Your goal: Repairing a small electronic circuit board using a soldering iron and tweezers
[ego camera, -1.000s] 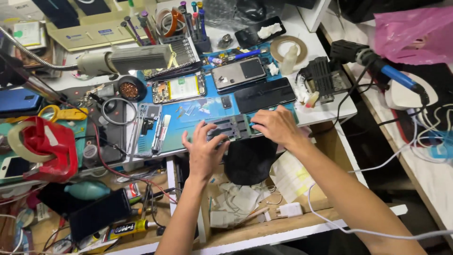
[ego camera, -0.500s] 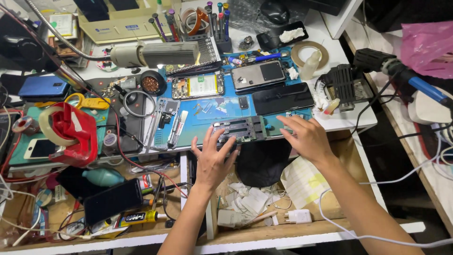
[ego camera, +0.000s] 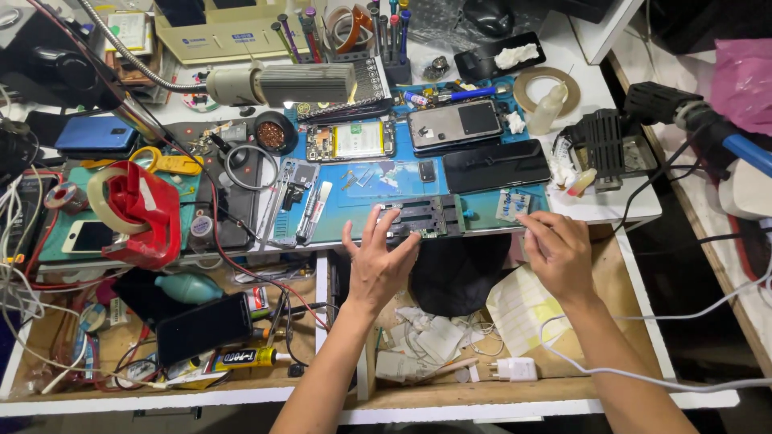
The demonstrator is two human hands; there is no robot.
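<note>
My left hand (ego camera: 378, 261) lies flat with spread fingers at the front edge of the blue work mat (ego camera: 482, 217), its fingertips touching a dark metal board holder (ego camera: 424, 217). My right hand (ego camera: 557, 251) hovers at the mat's front right corner, fingers apart and bent, just below a small pale blue packet (ego camera: 512, 204). Neither hand holds anything. Behind the holder lie a black phone screen (ego camera: 495, 165), a grey phone back (ego camera: 454, 125) and an opened phone with a yellow battery (ego camera: 351, 139).
A red tape dispenser (ego camera: 137, 210) stands at the left. A gooseneck lamp (ego camera: 281, 83) reaches over the mat. An open drawer (ego camera: 611, 362) below holds a black phone (ego camera: 203, 327), a glue tube, papers and a white charger (ego camera: 515, 369). Cables run at the right.
My right hand slid right, off the board holder, to the mat's front right corner. My left hand stays by the holder. The camera view shifted slightly.
</note>
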